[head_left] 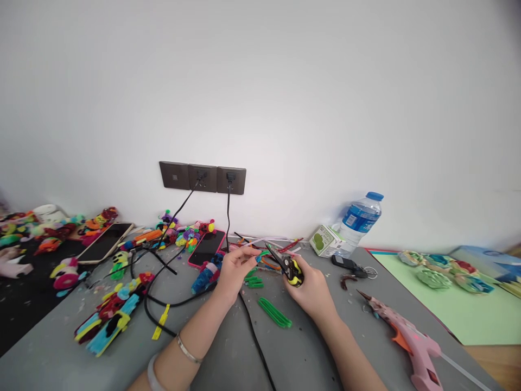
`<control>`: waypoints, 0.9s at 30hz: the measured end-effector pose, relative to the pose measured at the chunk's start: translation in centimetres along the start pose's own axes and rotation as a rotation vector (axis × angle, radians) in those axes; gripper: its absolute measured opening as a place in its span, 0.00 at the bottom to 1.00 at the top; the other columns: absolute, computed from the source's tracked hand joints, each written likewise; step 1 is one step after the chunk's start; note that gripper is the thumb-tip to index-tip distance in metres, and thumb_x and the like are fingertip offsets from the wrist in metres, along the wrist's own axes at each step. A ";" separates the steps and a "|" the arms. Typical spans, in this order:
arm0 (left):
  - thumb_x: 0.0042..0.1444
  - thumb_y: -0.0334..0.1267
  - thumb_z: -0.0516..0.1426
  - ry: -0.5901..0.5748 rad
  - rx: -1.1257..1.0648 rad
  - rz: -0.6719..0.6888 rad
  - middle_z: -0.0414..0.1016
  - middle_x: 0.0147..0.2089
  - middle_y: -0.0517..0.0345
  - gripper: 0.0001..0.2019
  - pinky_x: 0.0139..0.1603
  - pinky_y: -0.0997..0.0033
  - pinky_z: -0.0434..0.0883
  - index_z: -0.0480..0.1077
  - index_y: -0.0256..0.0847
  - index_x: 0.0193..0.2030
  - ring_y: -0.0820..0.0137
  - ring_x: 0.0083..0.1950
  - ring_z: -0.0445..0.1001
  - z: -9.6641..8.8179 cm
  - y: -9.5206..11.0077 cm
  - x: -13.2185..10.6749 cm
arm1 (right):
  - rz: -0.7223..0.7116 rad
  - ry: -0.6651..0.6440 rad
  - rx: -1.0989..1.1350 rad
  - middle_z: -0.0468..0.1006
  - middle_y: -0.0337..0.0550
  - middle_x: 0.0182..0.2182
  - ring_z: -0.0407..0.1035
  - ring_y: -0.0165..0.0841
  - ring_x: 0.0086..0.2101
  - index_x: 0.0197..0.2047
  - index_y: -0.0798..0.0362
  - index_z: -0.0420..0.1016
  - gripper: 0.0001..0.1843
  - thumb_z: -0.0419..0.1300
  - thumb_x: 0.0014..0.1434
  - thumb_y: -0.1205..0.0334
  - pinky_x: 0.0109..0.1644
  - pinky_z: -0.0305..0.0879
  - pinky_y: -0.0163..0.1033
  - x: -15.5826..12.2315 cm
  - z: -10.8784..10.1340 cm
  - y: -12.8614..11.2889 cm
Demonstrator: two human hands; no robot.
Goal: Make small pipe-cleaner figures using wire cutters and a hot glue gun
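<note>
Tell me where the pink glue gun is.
The glue gun lies at the lower right of the head view on the grey table, right of the right hand, beside the green mat.

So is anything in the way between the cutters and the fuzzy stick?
Nothing visible. The cutters in the right hand point at the fuzzy stick pinched in the left hand, tips right by it.

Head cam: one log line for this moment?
left hand: pinching pipe cleaner | right hand: gripping cutters | nearby: glue gun
</note>
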State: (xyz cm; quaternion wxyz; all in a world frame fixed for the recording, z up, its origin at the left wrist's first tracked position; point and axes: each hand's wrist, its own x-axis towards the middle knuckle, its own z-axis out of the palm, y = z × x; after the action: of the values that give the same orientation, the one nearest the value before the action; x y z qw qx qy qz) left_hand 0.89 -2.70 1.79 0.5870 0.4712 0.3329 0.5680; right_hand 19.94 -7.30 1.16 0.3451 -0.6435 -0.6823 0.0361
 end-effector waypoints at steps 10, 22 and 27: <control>0.45 0.37 0.63 0.012 0.055 0.012 0.77 0.36 0.55 0.08 0.37 0.75 0.67 0.76 0.38 0.33 0.69 0.39 0.72 -0.1 -0.3 0.1 | 0.122 0.190 0.108 0.71 0.37 0.25 0.65 0.34 0.26 0.36 0.49 0.62 0.09 0.55 0.53 0.55 0.31 0.60 0.35 0.5 -0.2 1.0; 0.52 0.30 0.59 -0.434 0.763 0.201 0.79 0.38 0.55 0.07 0.46 0.66 0.67 0.78 0.42 0.33 0.64 0.43 0.73 0.1 -1.2 -0.8 | -0.073 0.277 -0.196 0.72 0.45 0.39 0.65 0.45 0.42 0.47 0.50 0.62 0.19 0.58 0.51 0.60 0.48 0.58 0.47 0.4 0.8 1.8; 0.55 0.30 0.55 -0.295 0.709 0.219 0.79 0.41 0.53 0.10 0.48 0.64 0.68 0.77 0.41 0.39 0.64 0.44 0.74 -0.2 -1.2 -0.3 | -0.085 0.278 -0.200 0.70 0.45 0.40 0.64 0.45 0.43 0.48 0.49 0.61 0.20 0.58 0.51 0.61 0.50 0.57 0.47 0.4 0.6 1.6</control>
State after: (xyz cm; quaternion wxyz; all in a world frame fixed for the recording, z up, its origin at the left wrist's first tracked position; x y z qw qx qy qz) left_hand 1.14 -2.82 0.54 0.3654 0.7537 0.3684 0.4034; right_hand 21.01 -6.41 0.11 0.3717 -0.6439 -0.6548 -0.1360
